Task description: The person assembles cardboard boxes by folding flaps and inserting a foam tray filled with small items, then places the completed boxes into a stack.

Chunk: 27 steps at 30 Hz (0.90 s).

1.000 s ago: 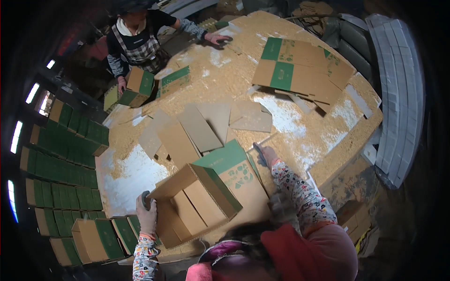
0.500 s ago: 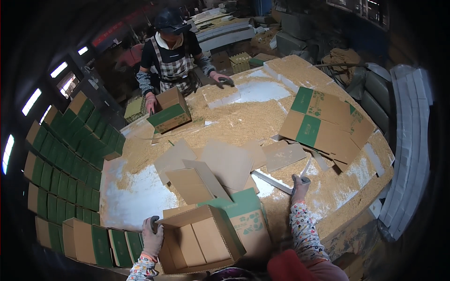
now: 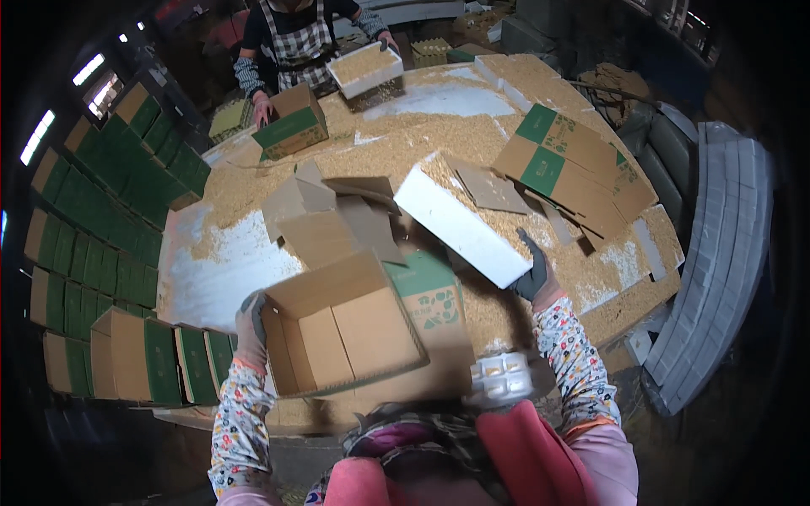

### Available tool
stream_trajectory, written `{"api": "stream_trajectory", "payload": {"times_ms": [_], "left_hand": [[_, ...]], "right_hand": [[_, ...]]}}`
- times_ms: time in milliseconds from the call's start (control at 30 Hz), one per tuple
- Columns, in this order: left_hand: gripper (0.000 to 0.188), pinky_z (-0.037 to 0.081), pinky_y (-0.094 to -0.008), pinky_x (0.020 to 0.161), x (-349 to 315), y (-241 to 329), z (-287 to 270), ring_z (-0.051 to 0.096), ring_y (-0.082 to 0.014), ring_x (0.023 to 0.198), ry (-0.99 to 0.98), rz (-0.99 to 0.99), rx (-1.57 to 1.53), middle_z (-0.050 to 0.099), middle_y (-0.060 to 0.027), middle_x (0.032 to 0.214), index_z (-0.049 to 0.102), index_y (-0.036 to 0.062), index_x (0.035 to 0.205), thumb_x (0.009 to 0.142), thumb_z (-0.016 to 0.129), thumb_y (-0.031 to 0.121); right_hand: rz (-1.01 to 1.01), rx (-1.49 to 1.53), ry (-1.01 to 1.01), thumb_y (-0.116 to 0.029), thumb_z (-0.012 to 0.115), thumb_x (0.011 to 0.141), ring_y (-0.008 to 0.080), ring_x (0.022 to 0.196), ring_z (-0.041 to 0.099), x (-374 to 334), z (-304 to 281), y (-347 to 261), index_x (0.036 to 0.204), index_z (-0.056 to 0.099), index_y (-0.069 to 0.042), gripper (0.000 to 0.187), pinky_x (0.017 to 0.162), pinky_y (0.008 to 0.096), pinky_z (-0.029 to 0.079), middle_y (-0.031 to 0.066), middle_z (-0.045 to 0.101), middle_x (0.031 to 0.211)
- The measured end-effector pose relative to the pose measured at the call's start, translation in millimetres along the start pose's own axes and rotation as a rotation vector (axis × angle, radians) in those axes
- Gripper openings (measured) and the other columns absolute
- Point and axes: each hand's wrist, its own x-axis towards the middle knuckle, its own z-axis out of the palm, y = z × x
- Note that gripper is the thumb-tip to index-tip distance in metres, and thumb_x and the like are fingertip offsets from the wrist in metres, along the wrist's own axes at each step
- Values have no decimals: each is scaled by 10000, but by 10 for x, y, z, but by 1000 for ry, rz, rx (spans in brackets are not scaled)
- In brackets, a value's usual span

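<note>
My left hand (image 3: 251,322), in a grey glove, grips the left wall of an open brown cardboard box (image 3: 342,331) with green printed sides, tilted toward me. My right hand (image 3: 533,274), also gloved, holds one end of a white foam tray (image 3: 462,223) filled with small tan grains, lifted above the table and tilted. The tray hangs to the right of and beyond the box. Flat cardboard inserts (image 3: 325,221) lie just behind the box.
The table (image 3: 211,270) is strewn with tan grains. Flattened green-and-brown cartons (image 3: 574,164) lie at the right. Rows of filled boxes (image 3: 101,228) line the left. Across the table a person in a checked apron (image 3: 295,38) holds a white tray (image 3: 364,67) and a box (image 3: 291,122). White trays (image 3: 717,253) are stacked at the right.
My right hand has lifted the white grain-filled tray off the table. The box in my left hand has tilted more open toward me. The person opposite has picked up a white tray.
</note>
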Motion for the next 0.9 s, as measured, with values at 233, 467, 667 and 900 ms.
{"api": "stream_trajectory", "payload": {"times_ms": [233,467,667,900], "left_hand": [[260,516,-345,729,621,-523,575,630,-232,788,-35,-680,-1385,660,-122,918,611,-41,1021,910,504,169],[626,388,-302,964,753,433,509,479,-199,1139,-286,-632,-1513,524,-107,1255,459,36,1316,902,551,497],[511,475,-290,730,701,273,390,594,-171,809,-241,-369,-641,642,-86,903,607,-24,1007,716,803,346],[323,494,-300,688,972,1049,179,618,-192,765,-89,-108,-442,650,-125,906,580,-23,1077,809,651,142]], "right_hand": [[-428,-1272,-506,-124,740,773,301,1229,501,106,688,-1107,1280,447,-41,592,1035,396,381,192,516,1314],[686,-464,-234,-197,626,902,151,1003,605,176,2101,-1048,1241,504,44,434,890,281,491,96,616,1133],[527,-1012,-255,-317,707,811,223,957,602,-52,1699,-29,1262,457,18,615,841,325,466,148,629,1045],[-241,-1106,-21,-380,707,802,431,1227,402,83,2311,-158,1386,191,94,911,1053,422,320,312,380,1324]]}}
